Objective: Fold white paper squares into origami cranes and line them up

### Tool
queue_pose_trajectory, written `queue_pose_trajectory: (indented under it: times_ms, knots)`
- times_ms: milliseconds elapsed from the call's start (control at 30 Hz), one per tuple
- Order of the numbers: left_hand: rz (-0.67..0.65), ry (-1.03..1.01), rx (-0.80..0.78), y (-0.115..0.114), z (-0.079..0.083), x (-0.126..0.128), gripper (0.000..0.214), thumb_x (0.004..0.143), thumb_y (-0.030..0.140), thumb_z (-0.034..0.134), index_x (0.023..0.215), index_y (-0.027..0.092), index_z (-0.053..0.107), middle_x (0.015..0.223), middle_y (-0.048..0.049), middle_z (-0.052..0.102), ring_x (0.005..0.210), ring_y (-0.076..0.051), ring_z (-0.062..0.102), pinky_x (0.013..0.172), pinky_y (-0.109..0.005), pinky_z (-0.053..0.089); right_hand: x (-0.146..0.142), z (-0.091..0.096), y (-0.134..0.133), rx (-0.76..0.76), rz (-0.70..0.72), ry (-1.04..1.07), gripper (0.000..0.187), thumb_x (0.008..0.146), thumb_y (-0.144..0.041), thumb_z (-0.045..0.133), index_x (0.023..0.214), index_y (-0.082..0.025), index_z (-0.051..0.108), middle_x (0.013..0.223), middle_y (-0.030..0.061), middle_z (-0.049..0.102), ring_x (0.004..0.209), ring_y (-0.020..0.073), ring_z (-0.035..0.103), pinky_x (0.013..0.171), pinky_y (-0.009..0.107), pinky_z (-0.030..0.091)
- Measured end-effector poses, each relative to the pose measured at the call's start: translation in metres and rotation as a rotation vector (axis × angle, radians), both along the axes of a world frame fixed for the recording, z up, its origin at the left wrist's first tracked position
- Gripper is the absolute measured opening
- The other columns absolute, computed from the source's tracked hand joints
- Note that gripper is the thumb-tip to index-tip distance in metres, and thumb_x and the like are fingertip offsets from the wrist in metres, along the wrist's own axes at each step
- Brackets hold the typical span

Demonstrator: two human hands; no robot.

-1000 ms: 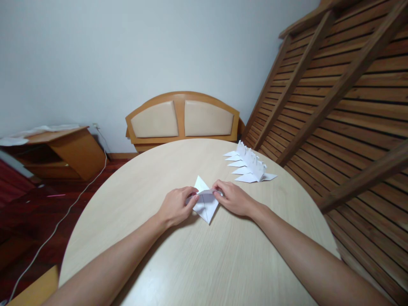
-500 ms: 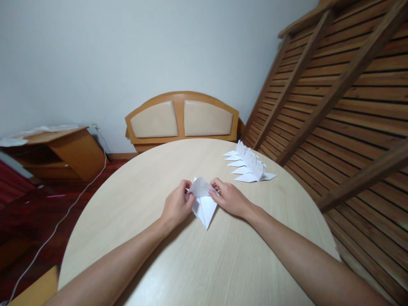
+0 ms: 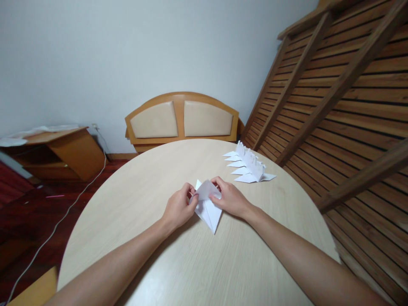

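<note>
A folded white paper piece (image 3: 208,208) is held over the middle of a round pale wooden table (image 3: 191,263), its point aimed toward me. My left hand (image 3: 178,208) pinches its left upper edge with thumb and fingertips. My right hand (image 3: 230,199) pinches the right upper edge, with a raised flap between the two hands. Both hands are closed on the paper.
A row of several finished folded white paper figures (image 3: 250,166) lies at the table's far right. A wooden chair back (image 3: 181,119) stands behind the table. Slatted wooden frames (image 3: 344,106) lean on the right. A low cabinet (image 3: 60,148) and a white cable (image 3: 57,229) are on the left.
The paper's top flap has been lifted and folded over between the hands. The paper's lower tip shifted slightly right and toward me. Both hands stayed pinched on it.
</note>
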State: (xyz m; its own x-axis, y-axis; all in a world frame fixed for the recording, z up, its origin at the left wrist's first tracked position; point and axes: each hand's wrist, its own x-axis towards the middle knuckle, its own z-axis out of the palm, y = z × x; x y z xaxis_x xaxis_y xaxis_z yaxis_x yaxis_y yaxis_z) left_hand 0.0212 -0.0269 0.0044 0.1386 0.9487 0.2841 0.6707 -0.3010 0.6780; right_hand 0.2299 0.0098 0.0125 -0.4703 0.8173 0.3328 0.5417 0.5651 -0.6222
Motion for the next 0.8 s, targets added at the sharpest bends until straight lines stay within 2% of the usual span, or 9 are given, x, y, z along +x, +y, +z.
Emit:
queue_pose_trajectory:
  times_ms: [167, 267, 367, 467, 600, 667, 800]
  knots:
    - [0.025, 0.054, 0.001, 0.0015, -0.001, -0.0003, 0.008, 0.084, 0.021, 0.049, 0.082, 0.023, 0.041, 0.071, 0.0027, 0.056, 0.061, -0.015, 0.051, 0.059, -0.027, 0.033, 0.0018, -0.0026, 0.0006, 0.02, 0.034, -0.06, 0.045, 0.079, -0.009, 0.057, 0.122, -0.022, 0.053, 0.113, 0.0074, 0.069, 0.097, 0.0221, 0.065, 0.082, 0.03, 0.046]
    - [0.02, 0.081, 0.006, 0.002, -0.0019, -0.0005, 0.009, 0.083, 0.019, 0.049, 0.081, 0.023, 0.04, 0.069, 0.0037, 0.053, 0.059, -0.014, 0.048, 0.057, -0.026, 0.03, 0.0015, -0.0045, 0.0019, 0.032, 0.027, -0.058, 0.048, 0.08, -0.007, 0.056, 0.125, -0.022, 0.053, 0.115, 0.0079, 0.069, 0.1, 0.0219, 0.065, 0.085, 0.03, 0.046]
    - [0.011, 0.097, 0.007, 0.0018, -0.0022, -0.0005, 0.01, 0.083, 0.018, 0.049, 0.082, 0.022, 0.04, 0.068, 0.0042, 0.052, 0.058, -0.013, 0.048, 0.057, -0.026, 0.028, 0.0007, -0.004, 0.0025, 0.055, 0.002, -0.048, 0.04, 0.082, -0.008, 0.056, 0.12, -0.02, 0.056, 0.113, 0.0078, 0.069, 0.1, 0.0211, 0.065, 0.085, 0.03, 0.045]
    - [0.005, 0.116, 0.003, 0.001, -0.0019, -0.0007, 0.01, 0.082, 0.017, 0.05, 0.081, 0.022, 0.041, 0.068, 0.0038, 0.054, 0.058, -0.013, 0.048, 0.057, -0.026, 0.028, 0.0003, -0.0021, 0.0025, 0.078, -0.045, -0.057, 0.026, 0.085, -0.012, 0.058, 0.11, -0.02, 0.061, 0.105, 0.0065, 0.071, 0.091, 0.0197, 0.065, 0.079, 0.029, 0.044]
    - [-0.054, 0.122, 0.027, -0.0004, -0.0015, -0.0012, 0.007, 0.083, 0.018, 0.051, 0.085, 0.021, 0.045, 0.078, 0.0014, 0.06, 0.062, -0.014, 0.051, 0.061, -0.026, 0.033, -0.0001, -0.0012, 0.0035, 0.122, -0.086, -0.068, 0.008, 0.087, -0.016, 0.059, 0.094, -0.019, 0.062, 0.092, 0.0044, 0.069, 0.081, 0.0181, 0.062, 0.071, 0.028, 0.041]
    - [-0.086, 0.122, 0.033, -0.0011, -0.0009, -0.0011, 0.005, 0.086, 0.022, 0.052, 0.088, 0.021, 0.048, 0.083, 0.0001, 0.062, 0.065, -0.014, 0.053, 0.064, -0.027, 0.036, -0.0004, -0.0019, 0.0042, 0.138, -0.096, -0.067, 0.004, 0.087, -0.017, 0.059, 0.091, -0.019, 0.061, 0.089, 0.0037, 0.068, 0.079, 0.0174, 0.06, 0.07, 0.028, 0.04]
    - [-0.099, 0.111, 0.017, -0.0024, 0.0013, -0.0003, 0.017, 0.092, 0.037, 0.054, 0.092, 0.021, 0.053, 0.086, -0.0014, 0.064, 0.067, -0.016, 0.055, 0.067, -0.029, 0.039, -0.0011, -0.0031, 0.0043, 0.127, -0.103, -0.065, 0.005, 0.089, -0.021, 0.059, 0.093, -0.019, 0.062, 0.089, 0.003, 0.067, 0.077, 0.0164, 0.059, 0.069, 0.027, 0.039]
